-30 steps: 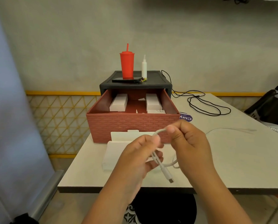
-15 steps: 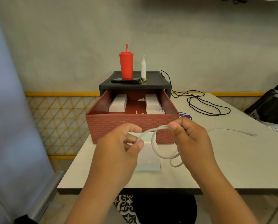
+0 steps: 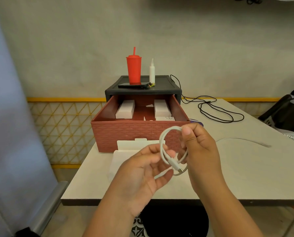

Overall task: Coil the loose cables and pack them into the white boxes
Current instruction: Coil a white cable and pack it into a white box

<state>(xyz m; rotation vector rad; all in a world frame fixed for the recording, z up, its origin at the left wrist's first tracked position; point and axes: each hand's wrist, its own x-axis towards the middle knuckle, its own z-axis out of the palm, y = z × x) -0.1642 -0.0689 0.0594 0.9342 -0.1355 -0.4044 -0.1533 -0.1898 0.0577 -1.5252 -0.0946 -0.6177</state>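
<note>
Plain grey wall (image 3: 194,40), yellow lattice panel (image 3: 65,127), white table (image 3: 245,168)

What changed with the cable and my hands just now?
The left hand swept out left, then back under the white cable, adding a turn to the coil; the connector now sits at its bottom. The right hand still pinches the top. Drawer and boxes unmoved.

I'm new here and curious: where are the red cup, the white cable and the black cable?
red cup (image 3: 134,69): head view, middle of its body.
white cable (image 3: 161,139): head view, left side of the loop.
black cable (image 3: 228,121): head view, near edge of its loops.
</note>
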